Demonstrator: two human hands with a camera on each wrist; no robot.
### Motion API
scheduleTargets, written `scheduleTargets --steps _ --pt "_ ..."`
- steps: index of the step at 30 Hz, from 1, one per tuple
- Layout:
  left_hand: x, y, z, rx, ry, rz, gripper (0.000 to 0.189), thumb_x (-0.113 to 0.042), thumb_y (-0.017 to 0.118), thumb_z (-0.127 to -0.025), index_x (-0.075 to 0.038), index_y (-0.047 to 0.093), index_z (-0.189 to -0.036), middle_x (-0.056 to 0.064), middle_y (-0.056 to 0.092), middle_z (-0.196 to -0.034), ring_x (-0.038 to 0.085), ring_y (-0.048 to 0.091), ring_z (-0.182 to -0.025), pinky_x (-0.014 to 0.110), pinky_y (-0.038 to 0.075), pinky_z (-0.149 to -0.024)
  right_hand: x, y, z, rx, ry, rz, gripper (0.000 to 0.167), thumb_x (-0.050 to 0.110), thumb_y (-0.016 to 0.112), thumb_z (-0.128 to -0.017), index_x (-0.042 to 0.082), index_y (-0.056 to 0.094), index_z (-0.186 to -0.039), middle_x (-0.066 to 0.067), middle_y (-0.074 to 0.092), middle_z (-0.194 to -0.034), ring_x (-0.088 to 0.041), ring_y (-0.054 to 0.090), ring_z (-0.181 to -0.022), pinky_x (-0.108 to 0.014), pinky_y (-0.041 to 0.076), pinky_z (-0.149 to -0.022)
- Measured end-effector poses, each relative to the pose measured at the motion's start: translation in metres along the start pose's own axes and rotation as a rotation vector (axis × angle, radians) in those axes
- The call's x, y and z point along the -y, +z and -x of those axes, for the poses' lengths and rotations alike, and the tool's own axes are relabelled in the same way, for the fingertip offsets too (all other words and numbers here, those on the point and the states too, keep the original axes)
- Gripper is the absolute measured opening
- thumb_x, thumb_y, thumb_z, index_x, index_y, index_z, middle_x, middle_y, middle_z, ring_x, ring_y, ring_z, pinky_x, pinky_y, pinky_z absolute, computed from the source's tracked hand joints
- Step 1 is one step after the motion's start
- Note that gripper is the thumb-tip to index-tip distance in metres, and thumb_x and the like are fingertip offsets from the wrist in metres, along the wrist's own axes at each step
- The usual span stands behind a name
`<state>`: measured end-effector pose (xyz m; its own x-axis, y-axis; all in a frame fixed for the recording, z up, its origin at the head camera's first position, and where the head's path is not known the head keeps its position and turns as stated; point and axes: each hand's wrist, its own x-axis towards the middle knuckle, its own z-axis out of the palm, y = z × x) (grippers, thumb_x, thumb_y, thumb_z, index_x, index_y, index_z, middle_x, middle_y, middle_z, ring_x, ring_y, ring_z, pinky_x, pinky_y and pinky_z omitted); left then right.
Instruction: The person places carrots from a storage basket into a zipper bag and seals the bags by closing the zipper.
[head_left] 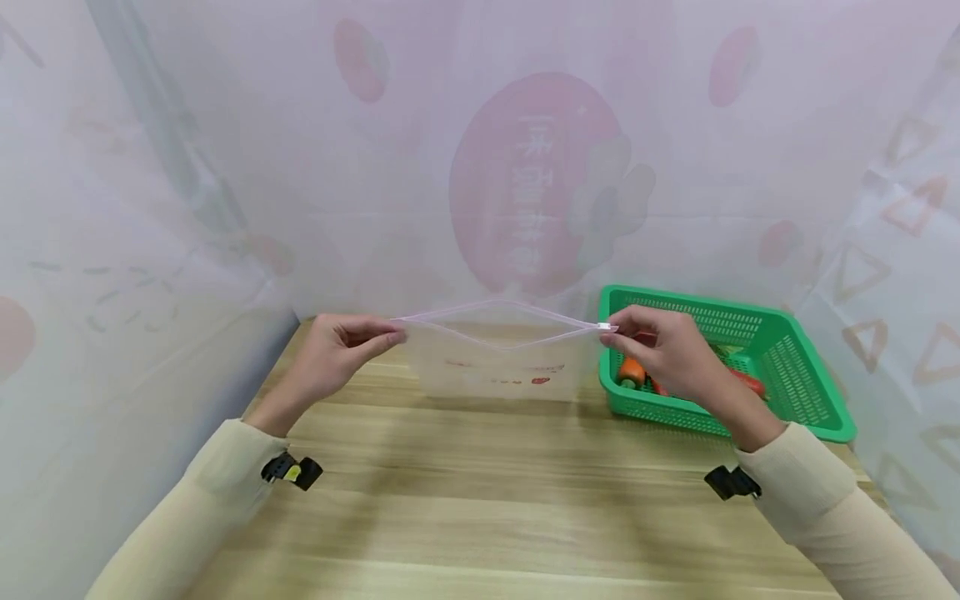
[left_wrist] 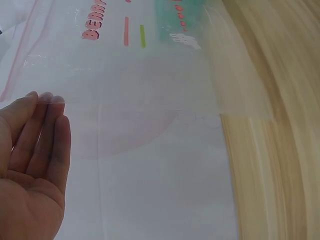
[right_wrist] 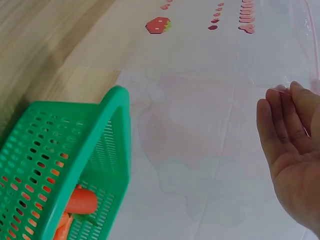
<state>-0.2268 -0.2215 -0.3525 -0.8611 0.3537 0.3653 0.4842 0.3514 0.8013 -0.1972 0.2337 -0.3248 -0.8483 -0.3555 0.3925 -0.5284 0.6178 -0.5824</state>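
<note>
A clear slider zip bag (head_left: 495, 371) hangs upright above the table, its mouth spread into a diamond shape. Red strawberry prints and lettering show on its front. My left hand (head_left: 333, 354) pinches the bag's top left corner between thumb and fingers. At the top right corner, beside the white slider (head_left: 603, 326), my right hand (head_left: 667, 346) pinches the other end. In the left wrist view, the fingertips of the left hand (left_wrist: 37, 160) meet at the film's edge. The right wrist view has the right hand (right_wrist: 295, 150) gripping the opposite edge.
A green plastic basket (head_left: 810, 375) stands at the right, behind and below my right hand. Inside it are an orange carrot (head_left: 632, 371) and red pieces (head_left: 747, 383), partly hidden. Wood-grain table (head_left: 450, 500) lies underneath, with printed white sheeting (head_left: 375, 167) around it.
</note>
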Motion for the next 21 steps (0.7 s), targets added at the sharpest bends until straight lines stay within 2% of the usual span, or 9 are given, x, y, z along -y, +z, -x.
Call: scheduleTargets --steps 1,2,4,8,11,17,21 --pt "0.0 0.0 0.003 -0.001 0.001 0.006 0.018 -0.013 0.074 -0.099 -0.011 0.082 -0.115 0.008 0.082 -0.112 0.004 0.077 -0.099 0.021 0.062 -0.084 0.0 0.001 0.003 -0.004 -0.015 -0.003 0.008 0.008 0.076 -0.096 0.012 0.076 -0.103 -0.002 0.077 -0.092 0.001 0.069 -0.07 -0.018 0.058 -0.064" --pt "-0.001 0.001 0.007 0.001 0.001 0.009 0.018 -0.013 0.074 -0.099 -0.011 0.082 -0.115 0.008 0.082 -0.112 0.005 0.077 -0.098 0.021 0.062 -0.083 0.0 0.002 0.005 -0.011 -0.038 -0.004 0.008 0.007 0.077 -0.095 0.012 0.077 -0.102 -0.002 0.077 -0.091 0.002 0.071 -0.077 -0.018 0.059 -0.067" --pt "-0.003 0.001 0.014 0.001 -0.007 0.008 0.018 -0.013 0.074 -0.098 -0.011 0.082 -0.114 0.007 0.082 -0.111 0.006 0.077 -0.098 0.022 0.062 -0.082 0.0 0.005 0.01 -0.01 -0.07 -0.031 0.01 0.004 0.076 -0.095 0.011 0.076 -0.102 0.0 0.074 -0.089 0.0 0.068 -0.074 -0.018 0.057 -0.065" --pt "-0.003 0.003 0.028 0.011 -0.032 -0.015 0.017 -0.016 0.075 -0.098 -0.015 0.083 -0.114 0.006 0.082 -0.11 0.004 0.077 -0.095 0.022 0.062 -0.077 -0.002 0.012 0.02 -0.002 -0.136 -0.077 0.016 -0.003 0.076 -0.092 0.009 0.077 -0.102 -0.001 0.073 -0.09 0.0 0.067 -0.078 -0.016 0.06 -0.072" --pt "0.0 0.005 0.038 0.017 -0.027 -0.013 0.016 -0.013 0.075 -0.098 -0.013 0.083 -0.112 0.007 0.082 -0.108 0.004 0.077 -0.091 0.023 0.062 -0.075 -0.003 0.019 0.026 0.005 -0.162 -0.103 0.019 -0.006 0.077 -0.089 0.009 0.077 -0.102 -0.003 0.076 -0.092 0.001 0.07 -0.084 -0.017 0.062 -0.077" --pt "0.007 0.014 0.054 0.044 0.008 0.01 0.019 -0.007 0.073 -0.098 -0.006 0.081 -0.116 0.011 0.082 -0.11 0.004 0.077 -0.096 0.023 0.063 -0.081 -0.008 0.034 0.04 -0.013 -0.157 -0.067 0.02 -0.005 0.08 -0.087 0.01 0.077 -0.1 0.002 0.077 -0.091 -0.001 0.071 -0.079 -0.017 0.062 -0.076" --pt "0.011 0.021 0.065 0.026 0.002 0.0 0.019 -0.004 0.073 -0.097 -0.005 0.081 -0.115 0.012 0.082 -0.11 0.001 0.077 -0.097 0.021 0.063 -0.081 -0.012 0.044 0.046 -0.012 -0.125 -0.074 0.021 -0.004 0.081 -0.087 0.012 0.077 -0.1 0.003 0.077 -0.091 -0.007 0.072 -0.077 -0.02 0.063 -0.075"
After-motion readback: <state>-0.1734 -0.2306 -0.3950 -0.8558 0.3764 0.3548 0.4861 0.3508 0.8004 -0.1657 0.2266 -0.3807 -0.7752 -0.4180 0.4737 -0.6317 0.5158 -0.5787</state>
